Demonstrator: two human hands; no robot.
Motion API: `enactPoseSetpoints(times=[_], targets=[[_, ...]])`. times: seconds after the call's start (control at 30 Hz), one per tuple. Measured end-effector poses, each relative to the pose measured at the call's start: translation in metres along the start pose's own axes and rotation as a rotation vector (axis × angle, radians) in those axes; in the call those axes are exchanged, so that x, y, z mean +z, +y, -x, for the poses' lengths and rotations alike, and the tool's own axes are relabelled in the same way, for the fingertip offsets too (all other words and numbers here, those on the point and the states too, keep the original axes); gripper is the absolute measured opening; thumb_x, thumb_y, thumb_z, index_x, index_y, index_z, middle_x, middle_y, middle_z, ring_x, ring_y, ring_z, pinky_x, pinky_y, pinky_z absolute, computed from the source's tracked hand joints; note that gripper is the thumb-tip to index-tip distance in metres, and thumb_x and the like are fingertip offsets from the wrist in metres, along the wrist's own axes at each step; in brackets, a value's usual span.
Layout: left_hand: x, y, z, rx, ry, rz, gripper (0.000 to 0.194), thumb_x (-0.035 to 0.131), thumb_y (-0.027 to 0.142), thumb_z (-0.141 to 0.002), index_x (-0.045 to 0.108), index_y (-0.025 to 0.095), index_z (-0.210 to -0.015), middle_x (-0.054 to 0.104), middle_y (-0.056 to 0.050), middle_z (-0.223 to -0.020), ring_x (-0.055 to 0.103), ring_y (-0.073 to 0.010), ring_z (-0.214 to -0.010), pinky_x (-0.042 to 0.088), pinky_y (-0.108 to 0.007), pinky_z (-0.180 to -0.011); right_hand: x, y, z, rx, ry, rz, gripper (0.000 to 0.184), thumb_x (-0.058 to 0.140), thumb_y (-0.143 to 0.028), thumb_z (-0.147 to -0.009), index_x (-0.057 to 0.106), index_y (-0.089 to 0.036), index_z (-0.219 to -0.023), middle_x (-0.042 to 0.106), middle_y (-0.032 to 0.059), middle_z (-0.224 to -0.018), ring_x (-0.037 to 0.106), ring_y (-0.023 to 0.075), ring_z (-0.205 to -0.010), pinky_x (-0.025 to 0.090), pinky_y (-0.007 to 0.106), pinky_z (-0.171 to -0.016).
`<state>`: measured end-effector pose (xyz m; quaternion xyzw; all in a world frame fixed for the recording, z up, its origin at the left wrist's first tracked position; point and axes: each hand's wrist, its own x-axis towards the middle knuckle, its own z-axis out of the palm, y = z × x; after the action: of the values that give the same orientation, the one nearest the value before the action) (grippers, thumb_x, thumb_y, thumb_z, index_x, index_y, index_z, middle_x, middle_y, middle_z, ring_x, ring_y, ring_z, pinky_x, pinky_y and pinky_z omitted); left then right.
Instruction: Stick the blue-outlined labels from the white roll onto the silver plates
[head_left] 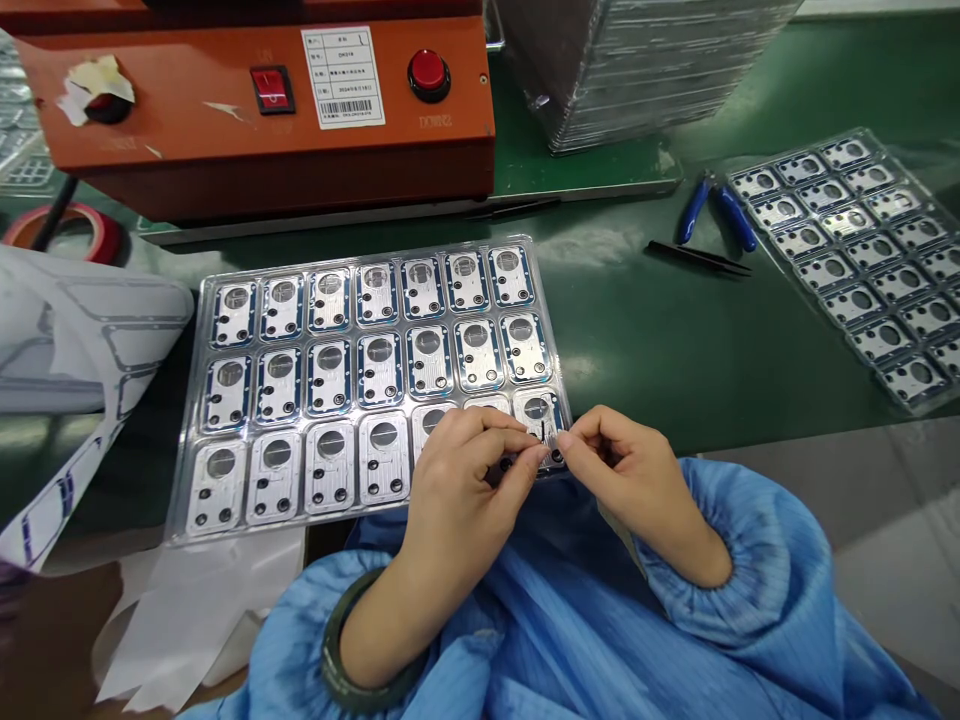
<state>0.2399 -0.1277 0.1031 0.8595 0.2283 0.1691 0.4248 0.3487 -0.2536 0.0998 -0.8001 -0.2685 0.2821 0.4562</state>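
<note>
A clear plastic tray (196, 400) in front of me holds rows of silvery rectangular plates, each with a round window and small black rings. Over its near right corner, my left hand (469, 490) is closed in a pinch, thumb against forefinger. My right hand (630, 480) pinches close beside it, fingertips by the corner plate (537, 408). A tiny dark sliver stands between the two sets of fingertips; which hand holds it, I cannot make out. Some near-row plates are partly hidden behind my left hand.
An orange machine (187, 150) with red switches stands behind the tray. Blue-handled pliers (694, 210) and dark tweezers (697, 258) lie right, before a second filled tray (765, 245). Stacked trays (645, 70) stand at the back. Curled printed film (112, 350) and red tape (105, 235) are left.
</note>
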Motion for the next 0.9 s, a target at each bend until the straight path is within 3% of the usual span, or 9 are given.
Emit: enactPoseSetpoints(times=[0.47,0.7,0.9], targets=[[0.001,-0.001,0.000,0.018,0.015,-0.004,0.005,0.065,0.020,-0.080,0.069,0.021,-0.077,0.067,-0.001,-0.082,0.060,-0.0164,-0.080,0.046,-0.033,-0.075,-0.004,0.000,-0.001,-0.012,-0.024,0.054,0.021,0.058,-0.029,-0.084,0.056,-0.018,-0.066,0.052,-0.0038,-0.055,0.045,0.0089,-0.049,0.036,0.022,-0.047],[0.001,-0.003,0.001,0.027,0.009,0.001,0.005,0.065,0.020,-0.081,0.069,0.021,-0.078,0.067,-0.002,-0.084,0.060,-0.0169,-0.082,0.047,-0.033,-0.076,-0.019,0.003,-0.005,-0.141,-0.167,0.102,0.016,0.061,-0.028,-0.084,0.061,-0.018,-0.072,0.055,-0.0019,-0.064,0.048,0.0090,-0.053,0.039,0.022,-0.049],[0.001,-0.004,0.001,0.055,0.013,-0.006,0.007,0.064,0.018,-0.081,0.069,0.021,-0.078,0.066,-0.002,-0.081,0.059,-0.0169,-0.080,0.047,-0.033,-0.074,-0.020,0.008,-0.005,-0.234,-0.181,0.094,0.011,0.061,-0.023,-0.085,0.060,-0.017,-0.075,0.053,-0.0022,-0.066,0.048,0.0080,-0.054,0.039,0.020,-0.048]])
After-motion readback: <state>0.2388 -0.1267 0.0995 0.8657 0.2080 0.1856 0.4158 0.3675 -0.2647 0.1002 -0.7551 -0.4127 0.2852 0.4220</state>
